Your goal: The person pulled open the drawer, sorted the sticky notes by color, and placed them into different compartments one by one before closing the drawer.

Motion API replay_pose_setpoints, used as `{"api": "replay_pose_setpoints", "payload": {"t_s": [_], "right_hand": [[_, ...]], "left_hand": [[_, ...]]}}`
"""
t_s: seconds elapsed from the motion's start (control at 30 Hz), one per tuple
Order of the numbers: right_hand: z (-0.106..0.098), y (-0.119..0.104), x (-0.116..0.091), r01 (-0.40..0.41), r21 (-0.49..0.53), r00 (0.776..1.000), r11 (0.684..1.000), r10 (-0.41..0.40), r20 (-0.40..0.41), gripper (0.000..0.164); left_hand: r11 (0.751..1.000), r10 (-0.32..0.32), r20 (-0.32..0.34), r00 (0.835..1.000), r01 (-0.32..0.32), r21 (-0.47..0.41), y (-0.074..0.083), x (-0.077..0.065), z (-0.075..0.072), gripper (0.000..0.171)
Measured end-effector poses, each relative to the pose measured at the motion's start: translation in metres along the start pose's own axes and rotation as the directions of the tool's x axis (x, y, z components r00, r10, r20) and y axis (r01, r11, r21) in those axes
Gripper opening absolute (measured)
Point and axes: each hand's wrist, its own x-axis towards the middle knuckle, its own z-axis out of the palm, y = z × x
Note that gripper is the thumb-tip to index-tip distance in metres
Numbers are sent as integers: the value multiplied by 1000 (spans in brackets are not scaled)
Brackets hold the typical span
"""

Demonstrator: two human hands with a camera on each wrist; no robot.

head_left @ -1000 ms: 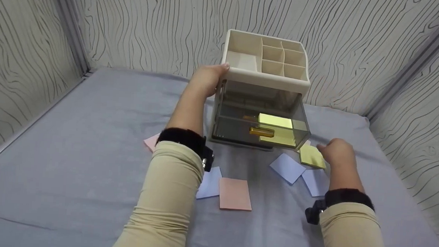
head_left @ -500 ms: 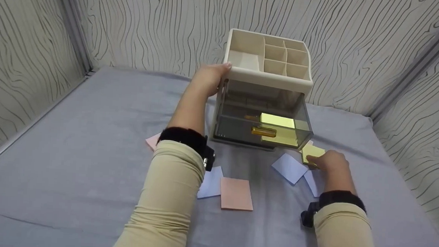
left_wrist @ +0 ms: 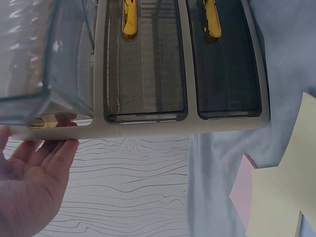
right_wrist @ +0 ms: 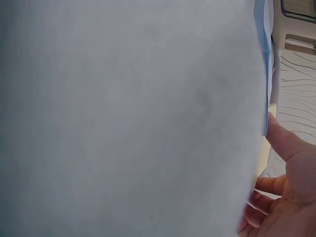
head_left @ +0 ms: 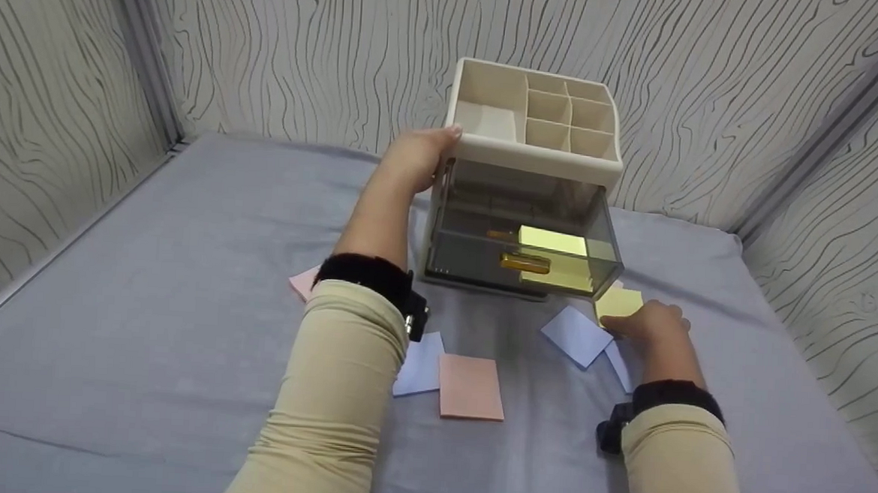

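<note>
Well out to the left of the organizer (head_left: 541, 156), a far-left pink pad (head_left: 303, 281) lies on the grey cloth (head_left: 182, 263), partly covered by a sleeve; the left wrist view also shows loose yellow pads (left_wrist: 274, 200) beside it. Next, the left hand (head_left: 413, 159) grips the organizer's upper left edge, thumb at the front corner and fingers curled round the side, probably to brace the body, since the top drawer (head_left: 520, 206) juts forward and could drag or tip it. Just in front of the organizer, a blue pad (head_left: 419, 366) touches a front pink pad (head_left: 471, 388), both flat, as if simply left where they fell. Inside the open drawer, right of its gold handle (head_left: 524, 263), sits an inner yellow pad (head_left: 553, 240); the lower drawers (left_wrist: 148, 69) are closed. To the front right of the organizer, two right-hand blue pads (head_left: 576, 336) lie flat. Just beside the drawer's right corner is the outer yellow pad (head_left: 620, 304), resting low by the cloth; the right hand (head_left: 656, 325) seems to pinch it by its edges, thumb nearest the organizer, a hold that would suit a thin, flat thing, though some fingertips are hidden.
</note>
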Motion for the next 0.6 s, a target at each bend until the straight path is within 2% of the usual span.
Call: {"api": "replay_pose_setpoints", "payload": {"t_s": [0.23, 0.4, 0.6], "right_hand": [[-1, 0, -1, 32, 17, 999, 999, -32, 4, 87], [-5, 0, 0, 110, 41, 994, 993, -109, -18, 70], [-13, 1, 1, 133, 76, 991, 988, -131, -24, 49]], "left_hand": [[1000, 11, -16, 1000, -11, -1, 0, 2, 2, 49], [1000, -14, -24, 1000, 14, -6, 1, 3, 3, 49], [1000, -8, -19, 1000, 8, 6, 0, 4, 2, 47]]}}
